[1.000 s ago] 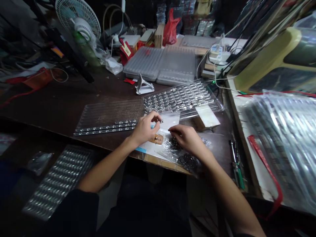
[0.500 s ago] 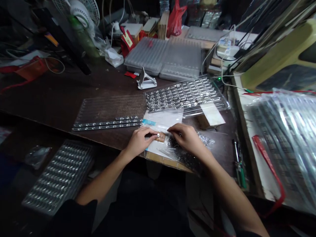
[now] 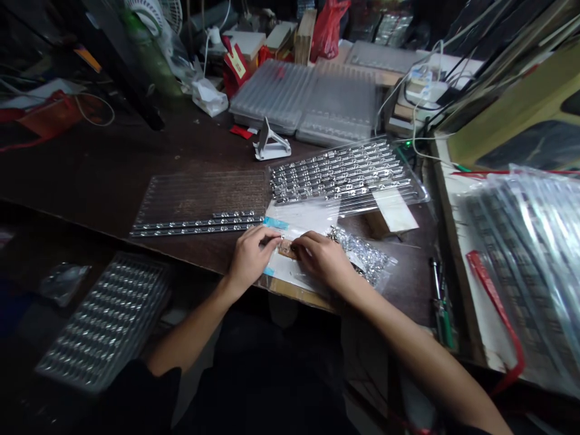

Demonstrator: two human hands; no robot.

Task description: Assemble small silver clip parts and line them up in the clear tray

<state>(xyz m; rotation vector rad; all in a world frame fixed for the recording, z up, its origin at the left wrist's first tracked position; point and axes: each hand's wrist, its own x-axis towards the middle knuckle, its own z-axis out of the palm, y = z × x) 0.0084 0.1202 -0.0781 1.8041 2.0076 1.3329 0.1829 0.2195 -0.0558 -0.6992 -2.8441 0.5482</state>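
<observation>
Head view: a small shiny piece (image 3: pixel 281 237) is pinched in the fingertips of the left hand (image 3: pixel 249 257), at a small brown block (image 3: pixel 286 248) on the surface (image 3: pixel 104 175). The right hand (image 3: pixel 324 258) is curled at the block's other end; whether anything is gripped there cannot be told. Metal parts (image 3: pixel 369 254) are heaped beside it, and a filled tray (image 3: pixel 339 172) is set behind.

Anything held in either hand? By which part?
Left hand: a small shiny piece in a fingertip pinch; too small to tell by which part. Right hand: at the brown block; whether it holds anything cannot be told.
</observation>
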